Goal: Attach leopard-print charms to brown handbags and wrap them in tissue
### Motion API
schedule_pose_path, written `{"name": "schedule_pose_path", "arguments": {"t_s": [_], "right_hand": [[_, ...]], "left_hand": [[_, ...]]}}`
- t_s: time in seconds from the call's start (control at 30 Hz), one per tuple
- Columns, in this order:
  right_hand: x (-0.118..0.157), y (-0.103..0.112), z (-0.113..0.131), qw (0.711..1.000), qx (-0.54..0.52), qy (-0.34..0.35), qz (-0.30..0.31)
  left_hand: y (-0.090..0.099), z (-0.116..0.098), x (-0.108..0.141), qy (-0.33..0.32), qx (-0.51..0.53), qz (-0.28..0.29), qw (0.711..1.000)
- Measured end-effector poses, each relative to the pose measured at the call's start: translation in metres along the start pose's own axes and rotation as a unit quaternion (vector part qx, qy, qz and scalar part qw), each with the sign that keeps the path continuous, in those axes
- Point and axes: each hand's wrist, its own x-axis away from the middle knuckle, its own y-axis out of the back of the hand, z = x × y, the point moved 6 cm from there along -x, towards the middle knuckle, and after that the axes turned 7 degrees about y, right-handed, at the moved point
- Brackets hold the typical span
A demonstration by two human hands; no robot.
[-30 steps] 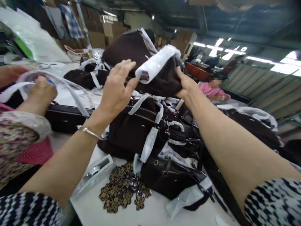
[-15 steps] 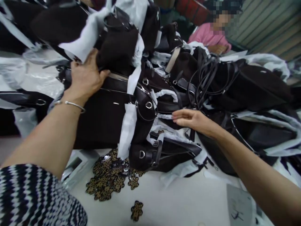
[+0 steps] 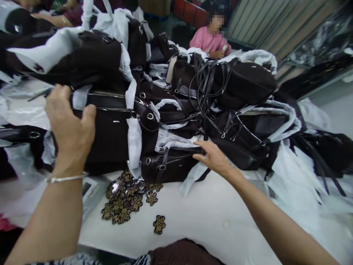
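Note:
My left hand [image 3: 73,125], with a silver bangle at its wrist, is over the left end of a large dark brown handbag [image 3: 107,143]. Its thumb is spread from the fingers, and nothing shows in its grasp. My right hand [image 3: 212,156] reaches to the right end of a smaller dark handbag [image 3: 168,167], thumb and fingers apart; whether it touches the bag I cannot tell. White paper wraps the handles of both bags. Leopard-print flower-shaped charms [image 3: 121,200] lie heaped in front of the large bag, with a single charm [image 3: 159,224] apart from them.
More dark handbags [image 3: 248,81] are piled along the back and right of the white table [image 3: 193,217]. Loose black straps [image 3: 204,77] tangle over the pile. White paper sheets [image 3: 295,180] hang at the right. Beyond the pile is a person in pink [image 3: 206,38].
The view has swung to the right, so the bags appear further left. My left hand has lifted away from the large bag's top edge; my right hand has come down to the smaller bag.

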Motion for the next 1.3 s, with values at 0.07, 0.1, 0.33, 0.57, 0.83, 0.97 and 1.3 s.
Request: {"name": "schedule_pose_path", "arguments": {"t_s": [0.07,0.1,0.33,0.57,0.83,0.97,1.3], "right_hand": [[0.007,0.015,-0.022,0.998,-0.001,-0.062,-0.023],[0.012,0.016,-0.028,0.997,-0.001,-0.073,-0.01],[0.068,-0.015,-0.008,0.999,0.032,0.038,-0.019],[0.095,-0.007,0.029,0.992,0.078,0.074,-0.062],[0.067,-0.032,0.056,0.985,0.114,0.116,-0.062],[0.082,-0.042,0.056,0.978,0.1,0.165,-0.083],[0.093,-0.032,0.066,0.973,0.054,0.184,-0.129]], "left_hand": [[-0.008,-0.032,0.045,-0.014,0.04,0.1,0.994],[-0.016,-0.05,0.069,-0.038,0.06,0.145,0.987],[-0.055,-0.111,0.186,-0.158,-0.019,0.283,0.946],[-0.019,-0.113,0.225,-0.179,0.126,0.239,0.946],[0.001,-0.115,0.247,-0.334,0.171,0.277,0.885],[0.0,-0.113,0.245,-0.336,0.155,0.287,0.884],[-0.051,-0.095,0.213,-0.228,-0.011,0.361,0.904]]}}
